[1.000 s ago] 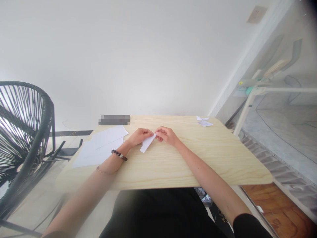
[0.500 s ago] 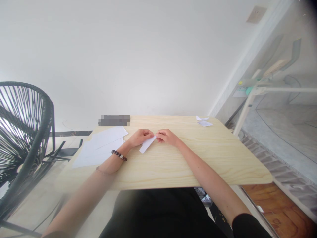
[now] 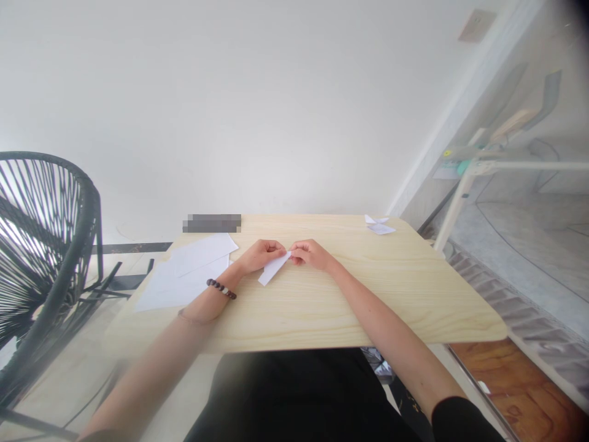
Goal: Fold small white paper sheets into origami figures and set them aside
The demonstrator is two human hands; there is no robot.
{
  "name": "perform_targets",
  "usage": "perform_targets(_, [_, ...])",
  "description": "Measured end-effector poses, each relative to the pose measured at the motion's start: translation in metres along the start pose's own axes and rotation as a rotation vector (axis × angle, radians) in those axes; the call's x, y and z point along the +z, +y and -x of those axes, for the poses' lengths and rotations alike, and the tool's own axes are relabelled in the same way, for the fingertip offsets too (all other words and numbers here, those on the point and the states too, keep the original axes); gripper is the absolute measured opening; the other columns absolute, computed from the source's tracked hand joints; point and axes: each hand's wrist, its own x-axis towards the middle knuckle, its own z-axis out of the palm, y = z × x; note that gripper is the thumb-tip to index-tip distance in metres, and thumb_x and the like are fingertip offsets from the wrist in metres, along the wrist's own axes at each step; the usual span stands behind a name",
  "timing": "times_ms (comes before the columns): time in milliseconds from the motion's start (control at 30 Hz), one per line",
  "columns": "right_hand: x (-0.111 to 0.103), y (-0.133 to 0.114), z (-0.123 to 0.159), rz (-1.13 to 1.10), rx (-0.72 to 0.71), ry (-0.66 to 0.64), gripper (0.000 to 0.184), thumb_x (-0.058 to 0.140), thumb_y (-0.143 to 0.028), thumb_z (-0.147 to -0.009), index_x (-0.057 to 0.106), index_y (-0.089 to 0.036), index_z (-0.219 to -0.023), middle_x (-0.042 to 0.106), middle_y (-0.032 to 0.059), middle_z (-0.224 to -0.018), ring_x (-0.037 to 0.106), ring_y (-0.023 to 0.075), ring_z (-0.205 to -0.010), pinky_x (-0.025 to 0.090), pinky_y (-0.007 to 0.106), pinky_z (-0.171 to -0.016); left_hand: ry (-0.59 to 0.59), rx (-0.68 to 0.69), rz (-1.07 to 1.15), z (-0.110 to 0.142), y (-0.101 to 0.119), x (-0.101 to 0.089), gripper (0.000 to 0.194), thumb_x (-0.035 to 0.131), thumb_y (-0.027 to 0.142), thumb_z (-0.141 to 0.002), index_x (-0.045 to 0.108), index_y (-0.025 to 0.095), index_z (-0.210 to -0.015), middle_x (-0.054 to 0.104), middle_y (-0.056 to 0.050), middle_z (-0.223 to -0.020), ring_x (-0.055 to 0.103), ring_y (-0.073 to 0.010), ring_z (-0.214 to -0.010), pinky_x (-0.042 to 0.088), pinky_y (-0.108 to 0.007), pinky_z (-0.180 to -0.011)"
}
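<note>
A narrow folded strip of white paper [image 3: 275, 268] slants between my hands over the middle of the table. My left hand [image 3: 263, 254] pinches its upper edge between thumb and fingers. At the strip's upper right tip, my right hand [image 3: 309, 253] has its fingers closed on the paper. The fingertips of both hands nearly meet there and hide that end. The lower left end of the strip sticks out free. A beaded bracelet circles my left wrist.
White paper sheets [image 3: 188, 270] lie overlapping on the table's left. Folded white paper pieces [image 3: 381, 228] rest at the far right corner of the wooden table [image 3: 368, 288]. A blurred dark object [image 3: 212, 223] sits at the back left. A corded chair [image 3: 87, 202] stands left.
Almost nothing differs. Both hands keep their places, and the paper strip between them has shifted only very slightly.
</note>
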Motion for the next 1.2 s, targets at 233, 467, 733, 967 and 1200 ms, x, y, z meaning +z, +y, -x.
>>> perform_targets(233, [-0.0011,0.0004,-0.0001,-0.023,0.001,0.002,0.020,0.045,-0.027,-0.071,0.058,-0.012,-0.067,0.055,0.0008,-0.055,0.049,0.0077,-0.050,0.039,0.019,-0.049,0.016,0.002,0.016,0.0005,0.0008,0.0008,0.034,0.048,0.044,-0.069,0.058,0.012,-0.076,0.049,0.001,-0.057,0.039,-0.0067,-0.047,0.027,-0.018,-0.042])
perform_targets(467, [-0.0011,0.0006,-0.0001,-0.041,0.020,-0.002,0.018,0.044,-0.022,-0.070,0.058,-0.011,-0.069,0.056,0.0009,-0.055,0.050,0.0079,-0.050,0.039,0.019,-0.050,0.004,-0.018,0.018,0.0010,0.0021,0.0007,0.035,0.049,0.044,-0.069,0.057,0.012,-0.075,0.048,0.002,-0.055,0.038,-0.0064,-0.046,0.025,-0.018,-0.041])
perform_targets(733, [-0.0013,0.0009,-0.0001,-0.015,0.022,0.014,0.018,0.045,-0.024,-0.070,0.059,-0.012,-0.069,0.055,0.0005,-0.054,0.049,0.0080,-0.049,0.040,0.019,-0.050,0.005,-0.008,0.007,0.0001,0.0010,0.0008,0.035,0.049,0.044,-0.069,0.058,0.011,-0.075,0.048,0.001,-0.056,0.038,-0.0066,-0.047,0.026,-0.017,-0.041])
perform_targets(967, [-0.0019,0.0001,0.0002,-0.008,0.006,0.010,0.019,0.046,-0.025,-0.070,0.059,-0.011,-0.068,0.056,0.0009,-0.054,0.050,0.0083,-0.050,0.040,0.019,-0.050,0.017,-0.007,-0.003,0.0009,0.0025,0.0013,0.035,0.049,0.044,-0.068,0.058,0.011,-0.076,0.049,0.000,-0.057,0.039,-0.0071,-0.048,0.027,-0.018,-0.042])
perform_targets(1200, [-0.0020,0.0011,0.0005,0.007,0.002,-0.002,0.020,0.045,-0.026,-0.071,0.059,-0.011,-0.069,0.056,0.0013,-0.056,0.050,0.0082,-0.051,0.040,0.019,-0.050,-0.003,-0.005,0.010,0.0005,0.0014,0.0007,0.034,0.049,0.044,-0.069,0.058,0.011,-0.075,0.048,0.001,-0.055,0.038,-0.0067,-0.047,0.026,-0.018,-0.041])
